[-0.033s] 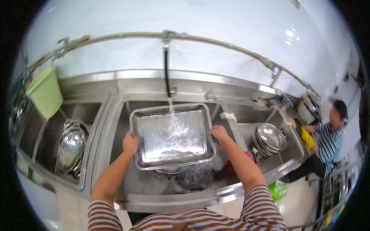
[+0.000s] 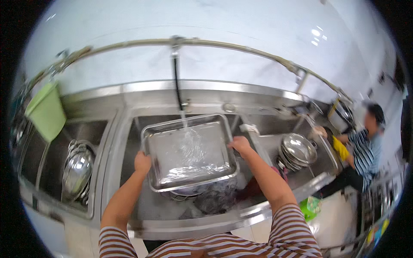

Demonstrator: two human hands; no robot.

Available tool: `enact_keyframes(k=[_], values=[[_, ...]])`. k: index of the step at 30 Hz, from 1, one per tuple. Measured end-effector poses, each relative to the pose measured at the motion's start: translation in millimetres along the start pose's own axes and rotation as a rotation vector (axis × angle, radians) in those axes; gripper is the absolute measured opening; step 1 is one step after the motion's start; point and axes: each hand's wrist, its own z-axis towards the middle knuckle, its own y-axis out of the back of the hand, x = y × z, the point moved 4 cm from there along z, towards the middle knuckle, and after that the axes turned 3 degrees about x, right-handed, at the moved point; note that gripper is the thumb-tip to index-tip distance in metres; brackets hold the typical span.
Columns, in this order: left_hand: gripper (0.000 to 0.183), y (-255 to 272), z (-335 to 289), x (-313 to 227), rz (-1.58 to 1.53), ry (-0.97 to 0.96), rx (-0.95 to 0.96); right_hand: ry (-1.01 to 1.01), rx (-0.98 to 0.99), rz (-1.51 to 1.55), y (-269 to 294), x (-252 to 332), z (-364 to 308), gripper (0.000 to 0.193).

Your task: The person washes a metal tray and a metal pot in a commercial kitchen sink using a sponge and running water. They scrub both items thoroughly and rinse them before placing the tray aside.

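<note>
A rectangular stainless steel tray (image 2: 189, 150) is held over the middle sink, tilted slightly. My left hand (image 2: 143, 163) grips its left rim and my right hand (image 2: 239, 145) grips its right rim. From the black hose (image 2: 177, 84) above, water (image 2: 189, 142) runs into the tray and ripples across its bottom. Below the tray, a metal dish (image 2: 189, 190) shows partly at its front edge. Beside that dish lies a dark, cloudy-looking mass (image 2: 215, 198) that I cannot make out.
Stacked metal pans fill part of the left sink (image 2: 79, 170) and the right sink (image 2: 297, 150). A green bucket (image 2: 47, 112) hangs at the far left. At the right, a person (image 2: 365, 148) with a yellow glove (image 2: 340, 149) works beside a pot (image 2: 340, 116).
The tray has shifted slightly left and its tilt differs a little, with the water lying more along its near side. Both hands still hold its rims. The whole view has moved slightly too.
</note>
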Motion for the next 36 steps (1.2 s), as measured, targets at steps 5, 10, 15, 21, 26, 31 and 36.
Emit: enact_keyframes(k=[5, 10, 15, 21, 26, 31, 36], values=[[0.031, -55.3, 30.4, -22.4, -0.144, 0.16, 0.272, -0.025, -0.144, -0.532, 70.4, 49.4, 5.4, 0.038], [0.042, -85.8, 36.9, -37.6, -0.016, 0.207, 0.409, -0.187, -0.028, -0.464, 94.7, 65.8, -3.0, 0.03], [0.043, -57.9, 37.2, -71.5, -0.453, 0.054, 0.84, -0.031, 0.201, 0.432, 104.9, -17.5, 5.8, 0.028], [0.029, -24.1, 21.5, -54.9, -1.266, 0.334, 1.024, -0.034, 0.362, 1.122, 79.9, 20.8, -43.2, 0.027], [0.035, 27.6, -3.6, -79.1, -1.274, -0.044, 0.863, 0.266, 0.441, 1.042, 87.8, 16.1, -45.8, 0.033], [0.041, 45.6, -10.9, -67.7, -1.561, 0.161, 0.92, 0.136, 0.232, 0.868, 73.5, 20.6, -29.8, 0.03], [0.044, 48.5, -6.1, -41.0, -1.142, 0.018, 0.836, 0.003, -0.025, 0.514, 66.7, 5.7, -22.6, 0.046]])
